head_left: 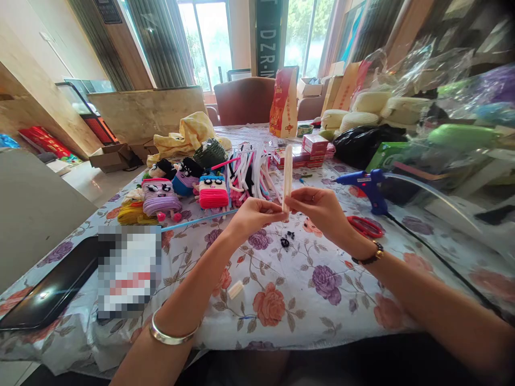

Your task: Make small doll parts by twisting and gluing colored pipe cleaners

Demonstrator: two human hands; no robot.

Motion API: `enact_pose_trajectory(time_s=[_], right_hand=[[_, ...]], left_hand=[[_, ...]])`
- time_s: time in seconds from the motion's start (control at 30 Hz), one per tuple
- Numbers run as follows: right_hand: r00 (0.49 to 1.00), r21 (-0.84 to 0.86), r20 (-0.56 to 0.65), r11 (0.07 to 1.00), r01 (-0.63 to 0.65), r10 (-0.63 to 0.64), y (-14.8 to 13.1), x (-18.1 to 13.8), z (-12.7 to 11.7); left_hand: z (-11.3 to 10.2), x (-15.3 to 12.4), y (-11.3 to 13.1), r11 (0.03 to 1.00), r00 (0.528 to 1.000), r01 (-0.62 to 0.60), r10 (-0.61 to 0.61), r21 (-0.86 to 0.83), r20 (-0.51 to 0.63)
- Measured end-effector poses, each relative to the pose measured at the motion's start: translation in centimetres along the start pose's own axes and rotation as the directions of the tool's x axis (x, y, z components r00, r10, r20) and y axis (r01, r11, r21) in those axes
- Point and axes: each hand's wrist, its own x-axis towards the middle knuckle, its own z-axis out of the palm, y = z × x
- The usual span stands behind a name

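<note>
Cream-coloured pipe cleaners (288, 171), apparently laid side by side in a narrow strip, stand upright above the table. My left hand (259, 213) pinches the strip's lower end from the left. From the right, the fingers of my right hand (316, 206) close on it slightly higher up. Below the hands lie small black fuzzy curls (285, 241). A short cream piece (236, 290) rests nearer the front edge. Red-handled scissors (366, 227) are partly hidden behind my right wrist. Beyond them is a blue glue gun (368, 187) with a clear glue stick in its back.
At the left sit several fuzzy character dolls (161, 198). Behind them is a bundle of loose pipe cleaners (251, 171). Small red boxes (314, 147) and a red paper bag (284, 102) stand farther back. A black tray (52, 284) lies front left. The glue gun's cord (438, 268) runs right.
</note>
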Motion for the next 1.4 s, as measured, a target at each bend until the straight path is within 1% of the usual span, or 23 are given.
enact_pose_trajectory(time_s=[0.2,0.47,0.67,0.83,0.93,1.0,1.1,1.2,1.3,1.4], right_hand=[[1.000,0.015,0.009,1.000,0.002,-0.002,0.1,0.0,0.0],[1.000,0.022,-0.013,1.000,-0.008,0.008,-0.1,-0.1,0.3],[0.999,0.054,-0.032,0.998,0.013,-0.011,0.3,-0.2,0.4],[0.999,0.033,-0.027,0.999,0.040,-0.040,0.6,-0.2,0.5],[0.999,0.037,-0.024,0.999,0.031,-0.030,0.5,-0.3,0.5],[1.000,0.040,0.005,0.999,0.024,-0.025,0.4,-0.2,0.4],[0.997,0.047,0.083,0.999,0.002,-0.006,0.4,0.0,0.0],[0.991,0.138,0.135,0.990,-0.038,0.019,0.3,0.5,-0.5],[0.993,0.274,0.113,0.959,-0.070,0.040,0.0,1.2,-1.1],[0.994,0.383,0.084,0.918,-0.098,0.071,-0.6,1.7,-1.7]], left_hand=[[0.3,-0.2,0.5,0.999,0.999,-0.002,0.000,-0.045,-0.045],[0.1,-0.2,0.0,1.000,1.000,-0.007,0.007,-0.024,-0.014],[0.3,-0.3,0.3,1.000,1.000,-0.011,0.011,-0.010,-0.028],[0.5,-0.2,0.2,0.999,0.999,-0.024,0.023,-0.030,-0.030],[0.5,-0.3,0.1,0.999,0.999,-0.034,0.033,-0.034,-0.019],[0.5,-0.3,0.3,0.999,0.999,-0.033,0.033,-0.029,-0.001],[0.4,-0.5,0.7,0.999,0.999,-0.018,0.018,-0.029,0.028],[0.3,-0.5,0.9,0.999,0.998,0.005,-0.003,-0.038,0.067],[0.1,-0.5,0.9,0.999,0.985,0.035,-0.029,-0.033,0.169],[-0.1,-0.6,0.9,0.998,0.951,0.046,-0.054,0.035,0.304]])
